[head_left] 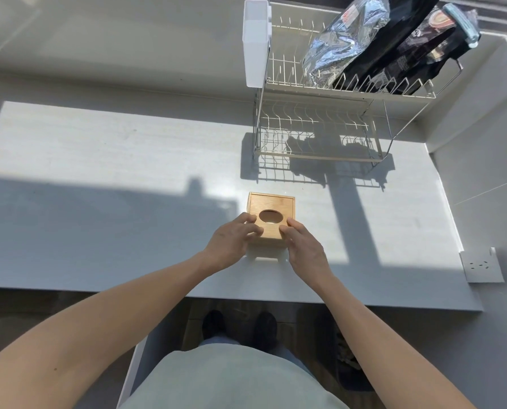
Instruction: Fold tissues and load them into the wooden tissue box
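Holding the wooden tissue box (271, 218) at twelve o'clock on the counter (128, 178), we curl our left hand (231, 246) and right hand (304, 247) round its near corners. No tissues show; we judge folding and loading remain.

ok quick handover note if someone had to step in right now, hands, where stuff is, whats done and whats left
Left hand: fingers curled on the near left edge of the wooden tissue box.
Right hand: fingers on the box's near right edge.
The box stands on the white counter, near the front edge, with its lid on and oval opening facing up.
No loose tissues are in view. Something pale shows in the opening, but I cannot tell whether it is tissue.
A dish rack behind the box holds packets.
Done: nothing can be confirmed.
Left: find the tissues, open the box, fold, load, close.
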